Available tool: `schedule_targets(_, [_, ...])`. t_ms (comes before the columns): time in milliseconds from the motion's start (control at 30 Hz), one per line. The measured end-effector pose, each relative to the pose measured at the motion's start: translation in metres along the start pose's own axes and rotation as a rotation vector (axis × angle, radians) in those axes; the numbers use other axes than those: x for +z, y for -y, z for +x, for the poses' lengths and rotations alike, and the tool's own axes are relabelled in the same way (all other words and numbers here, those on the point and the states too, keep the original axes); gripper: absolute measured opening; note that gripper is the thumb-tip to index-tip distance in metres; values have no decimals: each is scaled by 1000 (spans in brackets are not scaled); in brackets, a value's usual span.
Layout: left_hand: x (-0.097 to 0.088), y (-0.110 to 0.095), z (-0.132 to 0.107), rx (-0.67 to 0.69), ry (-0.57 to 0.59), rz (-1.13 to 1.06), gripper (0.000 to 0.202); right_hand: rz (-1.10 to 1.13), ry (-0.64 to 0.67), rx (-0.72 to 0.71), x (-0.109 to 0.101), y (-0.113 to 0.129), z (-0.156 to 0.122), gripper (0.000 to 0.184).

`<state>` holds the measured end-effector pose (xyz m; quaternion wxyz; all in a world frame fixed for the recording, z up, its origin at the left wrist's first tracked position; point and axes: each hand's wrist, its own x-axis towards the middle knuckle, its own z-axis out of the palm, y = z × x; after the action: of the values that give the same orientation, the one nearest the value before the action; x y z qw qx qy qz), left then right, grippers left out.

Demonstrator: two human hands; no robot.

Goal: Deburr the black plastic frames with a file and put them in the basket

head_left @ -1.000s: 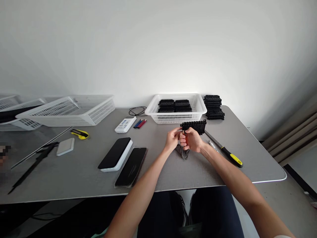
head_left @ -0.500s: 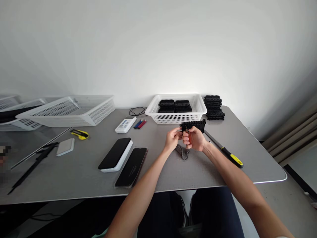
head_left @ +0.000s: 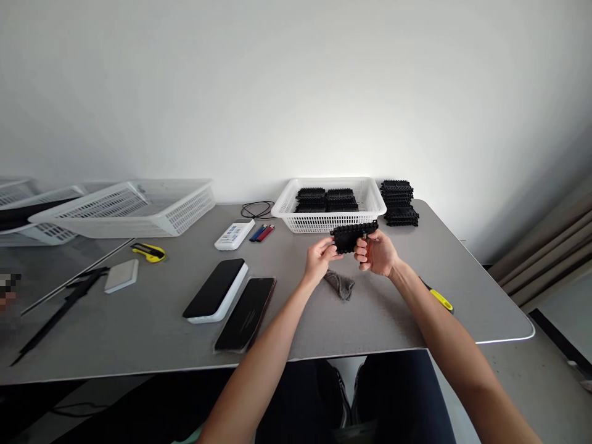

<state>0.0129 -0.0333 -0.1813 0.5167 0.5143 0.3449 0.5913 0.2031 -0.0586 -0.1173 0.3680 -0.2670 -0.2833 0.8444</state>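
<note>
Black part (head_left: 354,237) higher now — basket (head_left: 309,222) just behind

black part (head_left: 352,235): matt plastic, ridged
basket (head_left: 330,221): white perforated plastic
tabletop (head_left: 152,324): matt grey, smooth
cloth (head_left: 341,283): grey, rough
phone (head_left: 245,312): glossy glass

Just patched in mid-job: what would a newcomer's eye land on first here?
The left hand and right hand grip a black part between them, held above the middle of the table. Just behind it stands a white basket holding similar black pieces. A stack of them sits on the table to the basket's right.
</note>
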Motion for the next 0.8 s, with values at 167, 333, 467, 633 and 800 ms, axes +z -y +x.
schedule_targets(167, [-3,-1,2,5,-32,-31,58,49,-17,-33,-8,10,-5,22])
schedule_targets(333, [-5,-2,2,10,-43,-42,57,56,-31,-58,-12,13,-6,22])
schedule_targets(467, [-4,0,2,18,-45,-38,57,35,-23,-42,-9,9,-4,21])
schedule_targets(633, [0,3,0,14,-21,-13,56,-8,-17,5,-2,-1,2,20])
schedule_targets(800, [4,3,-3,11,27,27,54,-70,-6,44,5,-10,7,19])
